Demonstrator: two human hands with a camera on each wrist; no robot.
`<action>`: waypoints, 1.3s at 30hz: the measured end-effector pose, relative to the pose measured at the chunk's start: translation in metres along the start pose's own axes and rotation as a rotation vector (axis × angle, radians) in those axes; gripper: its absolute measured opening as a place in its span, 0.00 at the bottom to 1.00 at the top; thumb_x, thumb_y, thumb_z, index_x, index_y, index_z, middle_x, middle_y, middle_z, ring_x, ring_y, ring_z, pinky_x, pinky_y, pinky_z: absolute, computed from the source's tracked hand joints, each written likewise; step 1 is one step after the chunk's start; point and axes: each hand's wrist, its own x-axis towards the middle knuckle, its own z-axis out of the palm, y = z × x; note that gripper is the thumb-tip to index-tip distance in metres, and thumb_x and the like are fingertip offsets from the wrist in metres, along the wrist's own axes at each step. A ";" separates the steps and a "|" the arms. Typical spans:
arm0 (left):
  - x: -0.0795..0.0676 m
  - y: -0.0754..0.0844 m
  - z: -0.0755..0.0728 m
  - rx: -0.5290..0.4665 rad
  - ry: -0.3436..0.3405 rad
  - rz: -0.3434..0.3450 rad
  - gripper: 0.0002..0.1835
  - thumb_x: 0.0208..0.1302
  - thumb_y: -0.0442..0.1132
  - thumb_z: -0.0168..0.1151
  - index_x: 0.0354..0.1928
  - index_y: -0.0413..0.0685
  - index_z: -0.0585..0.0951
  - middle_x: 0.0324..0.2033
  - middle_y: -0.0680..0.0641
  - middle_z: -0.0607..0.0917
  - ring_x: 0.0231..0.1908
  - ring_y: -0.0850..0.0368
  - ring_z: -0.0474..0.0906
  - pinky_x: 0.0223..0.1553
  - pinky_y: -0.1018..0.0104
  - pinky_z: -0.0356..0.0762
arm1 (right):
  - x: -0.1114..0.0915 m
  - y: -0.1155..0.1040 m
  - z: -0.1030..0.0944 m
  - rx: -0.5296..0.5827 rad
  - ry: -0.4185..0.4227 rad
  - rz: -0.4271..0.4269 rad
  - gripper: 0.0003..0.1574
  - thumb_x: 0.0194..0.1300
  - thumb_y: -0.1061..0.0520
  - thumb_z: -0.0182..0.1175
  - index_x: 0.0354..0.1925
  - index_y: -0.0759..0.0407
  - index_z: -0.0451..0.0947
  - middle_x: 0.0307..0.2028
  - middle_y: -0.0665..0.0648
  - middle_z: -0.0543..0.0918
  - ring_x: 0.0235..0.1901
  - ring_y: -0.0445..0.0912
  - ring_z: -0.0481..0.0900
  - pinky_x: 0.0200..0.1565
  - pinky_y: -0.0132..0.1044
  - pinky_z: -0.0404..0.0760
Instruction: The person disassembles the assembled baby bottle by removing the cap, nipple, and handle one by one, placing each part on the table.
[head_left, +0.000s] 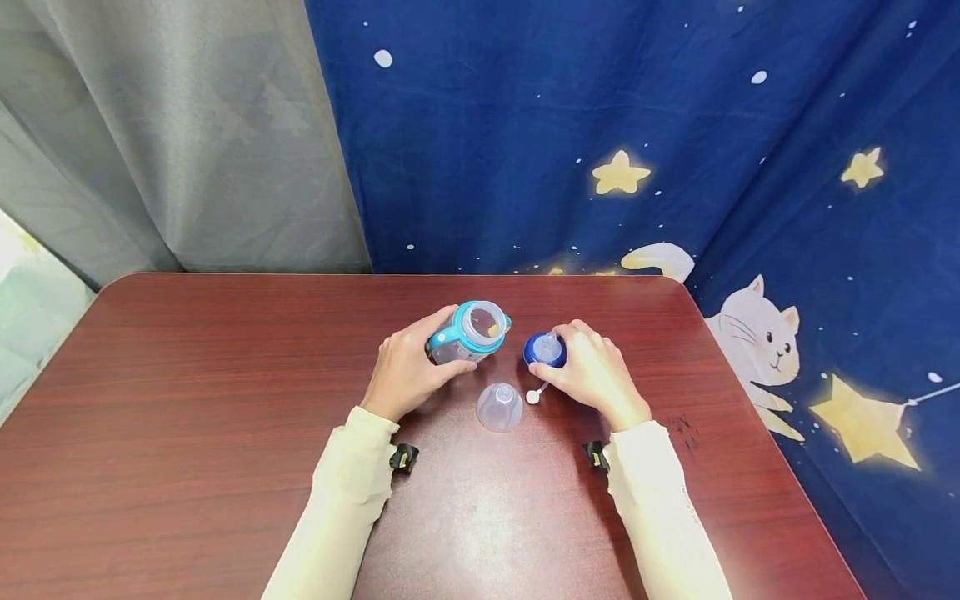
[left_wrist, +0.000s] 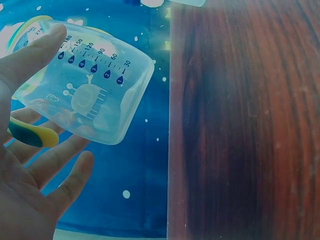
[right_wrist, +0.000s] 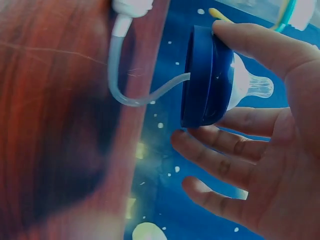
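Observation:
My left hand point(head_left: 411, 364) holds a clear baby bottle point(left_wrist: 100, 85) with measuring marks, its turquoise collar and handles near the open mouth point(head_left: 483, 323). In the left wrist view the thumb lies along one side and fingers reach around the other. My right hand point(head_left: 597, 371) grips a blue bottle ring with a clear nipple point(right_wrist: 210, 77) between thumb and fingers. From the ring's underside hangs a bendy straw point(right_wrist: 122, 85) with a white weighted end point(head_left: 533, 397). Between the hands a clear dome cap point(head_left: 499, 407) stands on the table.
The brown wooden table point(head_left: 210, 433) runs back to a grey curtain point(head_left: 225, 150) and a blue curtain with stars point(head_left: 510, 142). A black wrist camera point(head_left: 403, 457) sits at the left cuff, another point(head_left: 595, 455) at the right.

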 end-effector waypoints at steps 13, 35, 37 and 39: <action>0.000 0.002 0.000 -0.001 -0.007 -0.012 0.45 0.43 0.49 0.83 0.67 0.52 0.76 0.54 0.48 0.84 0.47 0.53 0.83 0.46 0.49 0.77 | 0.004 0.004 0.017 -0.047 -0.053 -0.004 0.39 0.54 0.40 0.72 0.54 0.65 0.79 0.44 0.61 0.80 0.44 0.57 0.79 0.46 0.55 0.76; -0.001 0.003 -0.002 0.000 -0.011 -0.006 0.44 0.44 0.50 0.82 0.67 0.52 0.76 0.54 0.49 0.84 0.48 0.54 0.82 0.46 0.49 0.77 | 0.003 -0.002 0.026 -0.055 -0.117 0.003 0.41 0.55 0.40 0.72 0.59 0.64 0.77 0.47 0.62 0.80 0.49 0.57 0.78 0.51 0.56 0.74; -0.001 0.003 -0.002 0.002 -0.010 -0.008 0.44 0.45 0.51 0.82 0.66 0.52 0.76 0.54 0.49 0.84 0.48 0.54 0.83 0.46 0.49 0.77 | 0.003 -0.002 0.026 -0.059 -0.121 0.000 0.41 0.55 0.40 0.72 0.59 0.64 0.77 0.47 0.62 0.80 0.49 0.57 0.78 0.51 0.56 0.74; -0.001 0.003 -0.002 0.006 -0.008 -0.010 0.44 0.45 0.51 0.82 0.66 0.52 0.76 0.54 0.49 0.84 0.48 0.54 0.83 0.46 0.48 0.77 | 0.002 -0.003 0.025 -0.060 -0.122 -0.004 0.41 0.56 0.40 0.72 0.59 0.64 0.77 0.47 0.62 0.80 0.49 0.58 0.78 0.51 0.56 0.74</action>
